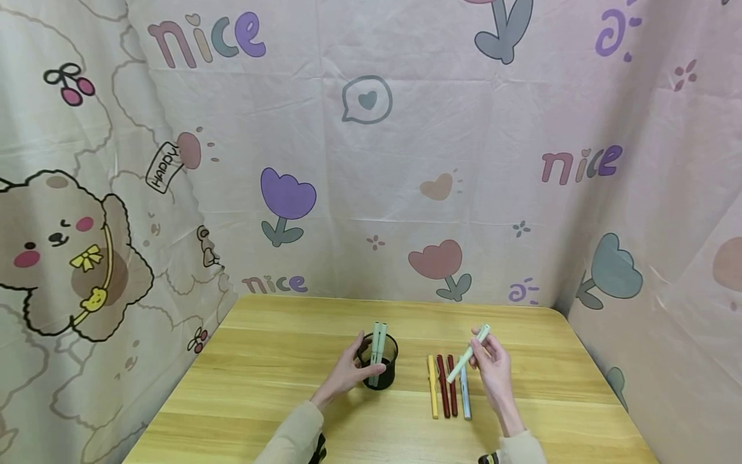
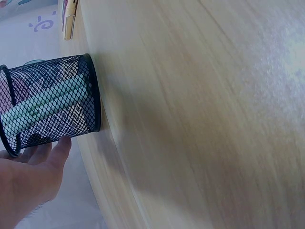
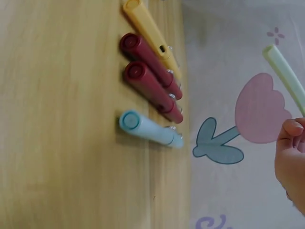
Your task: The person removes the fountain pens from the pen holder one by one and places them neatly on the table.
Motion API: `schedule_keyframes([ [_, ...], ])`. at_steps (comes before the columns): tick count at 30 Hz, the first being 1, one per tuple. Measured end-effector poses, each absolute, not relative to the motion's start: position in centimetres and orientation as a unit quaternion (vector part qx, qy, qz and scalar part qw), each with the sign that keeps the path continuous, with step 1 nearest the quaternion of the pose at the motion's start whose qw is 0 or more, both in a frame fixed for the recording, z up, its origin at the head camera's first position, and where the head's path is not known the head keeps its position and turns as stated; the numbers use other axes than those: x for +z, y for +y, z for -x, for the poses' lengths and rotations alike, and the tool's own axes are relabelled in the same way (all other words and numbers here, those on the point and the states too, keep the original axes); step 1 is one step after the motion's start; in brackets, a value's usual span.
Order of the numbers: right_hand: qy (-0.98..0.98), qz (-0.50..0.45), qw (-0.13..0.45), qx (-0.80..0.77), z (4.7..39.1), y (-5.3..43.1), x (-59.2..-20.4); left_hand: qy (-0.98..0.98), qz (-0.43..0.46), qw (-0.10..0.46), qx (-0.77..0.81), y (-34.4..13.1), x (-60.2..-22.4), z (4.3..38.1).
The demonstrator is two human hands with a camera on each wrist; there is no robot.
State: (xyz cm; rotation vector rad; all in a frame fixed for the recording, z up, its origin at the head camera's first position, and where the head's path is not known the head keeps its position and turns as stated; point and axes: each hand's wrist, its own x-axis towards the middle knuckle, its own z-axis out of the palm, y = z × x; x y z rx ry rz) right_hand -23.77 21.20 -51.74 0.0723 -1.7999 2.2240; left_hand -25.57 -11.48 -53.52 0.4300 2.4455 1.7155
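A black mesh pen holder [image 1: 390,372] stands upright on the table, with two pale green pens [image 1: 379,338] in it. My left hand [image 1: 346,372] holds the holder from its left side, thumb across the front and fingers toward the back. Through the mesh the green pens [image 2: 47,102] show in the left wrist view. Above the table on the right, my right hand [image 1: 494,368] pinches another pale green pen [image 1: 466,356] between thumb and fingers, tilted with its lower end to the left. That pen [image 3: 285,74] also appears in the right wrist view.
Between the hands, a yellow pen [image 1: 433,393], two dark red pens [image 1: 443,394] and a light blue pen [image 1: 466,399] lie side by side on the wooden table [image 1: 261,361]. A patterned curtain [image 1: 371,161] hangs behind the table and along both sides.
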Motion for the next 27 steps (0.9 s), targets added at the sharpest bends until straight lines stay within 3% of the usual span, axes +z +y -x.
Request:
schedule_keyframes([
  [27,-0.749,0.012,-0.003,0.662,23.5,24.2,-53.6,0.816,-0.142,0.058,0.557,-11.5,-53.8,25.7],
])
